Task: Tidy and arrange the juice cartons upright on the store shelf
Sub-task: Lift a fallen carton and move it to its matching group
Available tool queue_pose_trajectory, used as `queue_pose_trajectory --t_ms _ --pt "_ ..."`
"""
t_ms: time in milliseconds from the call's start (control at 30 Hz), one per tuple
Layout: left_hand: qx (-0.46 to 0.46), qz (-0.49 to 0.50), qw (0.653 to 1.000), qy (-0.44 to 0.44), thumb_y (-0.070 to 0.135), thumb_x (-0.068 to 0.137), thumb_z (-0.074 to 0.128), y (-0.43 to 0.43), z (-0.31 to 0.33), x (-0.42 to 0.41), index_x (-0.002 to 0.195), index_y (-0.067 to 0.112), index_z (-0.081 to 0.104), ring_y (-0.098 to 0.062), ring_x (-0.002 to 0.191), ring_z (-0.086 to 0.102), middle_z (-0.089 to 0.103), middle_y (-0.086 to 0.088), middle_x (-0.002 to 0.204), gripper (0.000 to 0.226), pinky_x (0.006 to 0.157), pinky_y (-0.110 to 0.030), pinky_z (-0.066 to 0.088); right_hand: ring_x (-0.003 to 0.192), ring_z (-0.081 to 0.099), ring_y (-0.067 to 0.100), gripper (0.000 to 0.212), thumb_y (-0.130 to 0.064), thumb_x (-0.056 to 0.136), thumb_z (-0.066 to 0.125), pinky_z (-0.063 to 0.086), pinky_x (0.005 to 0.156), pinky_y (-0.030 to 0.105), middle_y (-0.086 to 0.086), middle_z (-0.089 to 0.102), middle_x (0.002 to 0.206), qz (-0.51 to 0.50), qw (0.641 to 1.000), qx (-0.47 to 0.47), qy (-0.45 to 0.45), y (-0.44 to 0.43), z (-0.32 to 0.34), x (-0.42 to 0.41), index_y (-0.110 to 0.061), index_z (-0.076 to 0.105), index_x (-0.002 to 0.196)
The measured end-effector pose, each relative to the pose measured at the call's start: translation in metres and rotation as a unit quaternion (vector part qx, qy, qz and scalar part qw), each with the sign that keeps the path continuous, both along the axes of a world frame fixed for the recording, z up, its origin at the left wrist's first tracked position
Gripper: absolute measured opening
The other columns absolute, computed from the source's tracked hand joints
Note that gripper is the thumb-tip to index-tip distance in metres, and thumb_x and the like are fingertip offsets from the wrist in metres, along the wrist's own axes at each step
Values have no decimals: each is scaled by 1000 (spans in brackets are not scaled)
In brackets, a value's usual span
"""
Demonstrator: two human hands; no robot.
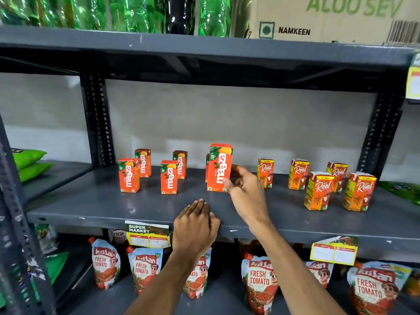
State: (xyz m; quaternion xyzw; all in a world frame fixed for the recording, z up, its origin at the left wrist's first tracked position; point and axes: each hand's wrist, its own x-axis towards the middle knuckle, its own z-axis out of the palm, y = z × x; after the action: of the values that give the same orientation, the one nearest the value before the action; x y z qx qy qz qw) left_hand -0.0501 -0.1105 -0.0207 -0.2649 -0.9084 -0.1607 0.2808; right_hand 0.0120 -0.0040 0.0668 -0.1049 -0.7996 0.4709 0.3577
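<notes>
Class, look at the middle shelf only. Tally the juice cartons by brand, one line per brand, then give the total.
Maaza cartons: 6, counting the one in the right hand and one mostly hidden behind it
Real cartons: 5
Total: 11

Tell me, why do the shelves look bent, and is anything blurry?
Head view: the wide-angle lens bows the grey shelf and the uprights at the edges; the Maaza carton at the right hand is sharp, the green bottles up top are smeared; soft even light, faint sheen on the shelf.
</notes>
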Motion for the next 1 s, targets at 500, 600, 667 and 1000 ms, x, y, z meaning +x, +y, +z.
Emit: queue_pose_trajectory --t_ms 500,600,667,1000 --pt "10 -8 1000 8 36 79 39 4 1 -8 101 9 74 -18 98 68 72 -7 106 49 85 -29 52 108 66 23 33 -22 90 67 52 83 33 7 70 119 -49 991 -15 -123 30 -43 -93 -10 62 120" --pt "10 -6 1000 16 36 80 39 5 -2 -11 102 9 74 -18 97 69 72 -7 106 49 83 -30 53 107 67 24 31 -20 91 67 53 84 34 9 70 118 -49 992 -11 -119 30 -44 -98 -9 62 119" --pt "11 -2 1000 22 37 80 39 5 -4 -13 102 10 74 -18 96 69 72 -7 106 49 83 -30 53 107 67 24 31 -19 90 67 53 84 33 9 70 117 -46 992 -6 -117 29 -45 -98 -8 63 119" --pt "88 -4 996 1 50 82 37 8 14 8 79 26 57 -16 61 61 64 8 71 32 54 -24 34 118 60 21 73 -27 79 79 52 97 40 2 63 131 -151 977 152 9 52 -32 -44 -15 44 142"
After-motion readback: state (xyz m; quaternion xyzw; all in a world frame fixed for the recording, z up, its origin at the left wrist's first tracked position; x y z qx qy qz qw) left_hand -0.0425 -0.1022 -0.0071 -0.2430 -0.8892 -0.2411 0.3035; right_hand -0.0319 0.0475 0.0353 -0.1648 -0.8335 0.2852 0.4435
